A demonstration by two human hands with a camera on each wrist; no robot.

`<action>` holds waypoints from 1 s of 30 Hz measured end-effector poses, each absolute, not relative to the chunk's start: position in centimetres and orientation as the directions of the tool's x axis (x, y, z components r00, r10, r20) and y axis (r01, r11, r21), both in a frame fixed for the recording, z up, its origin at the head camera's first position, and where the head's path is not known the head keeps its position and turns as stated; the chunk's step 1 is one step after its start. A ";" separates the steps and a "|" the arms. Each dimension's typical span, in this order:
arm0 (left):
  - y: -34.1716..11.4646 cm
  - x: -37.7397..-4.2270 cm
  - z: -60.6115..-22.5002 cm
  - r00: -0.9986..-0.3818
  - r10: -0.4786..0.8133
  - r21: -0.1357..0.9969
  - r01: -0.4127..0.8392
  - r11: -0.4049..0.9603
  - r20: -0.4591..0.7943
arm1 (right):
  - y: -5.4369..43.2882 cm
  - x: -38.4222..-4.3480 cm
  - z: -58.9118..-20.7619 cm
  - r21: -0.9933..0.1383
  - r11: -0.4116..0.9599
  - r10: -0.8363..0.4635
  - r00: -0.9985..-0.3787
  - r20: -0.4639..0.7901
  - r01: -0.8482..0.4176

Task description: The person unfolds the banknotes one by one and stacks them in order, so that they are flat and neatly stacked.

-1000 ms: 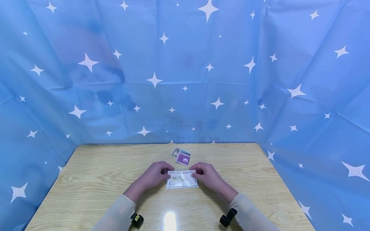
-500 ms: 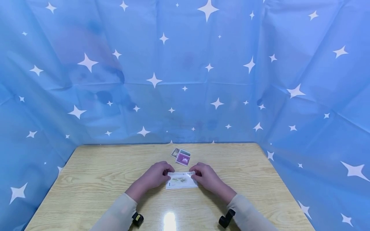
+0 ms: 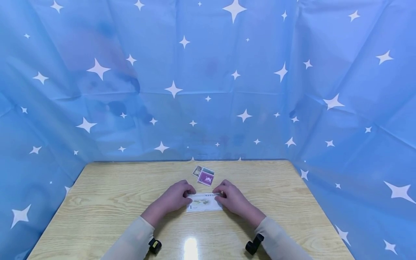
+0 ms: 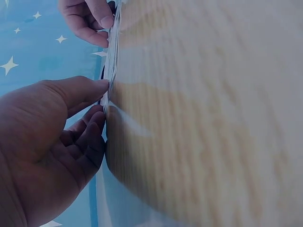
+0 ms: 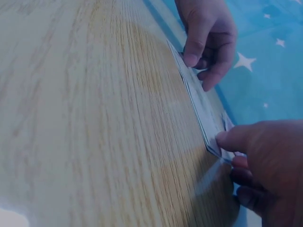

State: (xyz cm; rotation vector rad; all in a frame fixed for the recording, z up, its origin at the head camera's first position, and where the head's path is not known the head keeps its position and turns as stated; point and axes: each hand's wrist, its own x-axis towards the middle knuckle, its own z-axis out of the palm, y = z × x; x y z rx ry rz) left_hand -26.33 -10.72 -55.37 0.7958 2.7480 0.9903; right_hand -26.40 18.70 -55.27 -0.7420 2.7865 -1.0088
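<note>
A thin stack of banknotes [image 3: 204,207], whitish with a figure 1 in one corner, lies flat on the wooden table. My left hand [image 3: 176,196] pinches its left end, thumb on top. The right end is pinched the same way by my right hand [image 3: 233,199]. Seen edge-on in the right wrist view, the notes [image 5: 201,113] show several layered edges close to the tabletop. Thumb and fingers of the left hand [image 4: 52,137] meet at the stack's edge in the left wrist view. The covered ends of the notes are hidden.
Just behind the notes lie several small overlapping picture cards [image 3: 206,178], purple and grey with white borders. A blue curtain [image 3: 208,72] with white stars hangs behind the table [image 3: 113,202] and along both sides. Light glares off the table's near part.
Both hands stay on the ends of the notes. A bright band across the top note has gone, its picture now shows plainly, and the stack's edges sit more evenly.
</note>
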 end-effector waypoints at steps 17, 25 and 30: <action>-10.6 -26.4 -54.7 -0.851 0.520 0.617 0.447 0.648 0.070 | 18.4 -26.7 -55.0 -0.665 0.647 -0.430 -0.899 0.084 -0.372; -10.0 -27.0 -54.5 -0.882 0.468 0.661 0.381 0.646 0.052 | 18.1 -27.1 -54.9 -0.672 0.645 -0.386 -0.914 0.125 -0.364; -9.0 -28.3 -54.0 -0.904 0.418 0.695 0.360 0.622 0.094 | 17.3 -28.2 -54.4 -0.715 0.632 -0.311 -0.943 0.118 -0.298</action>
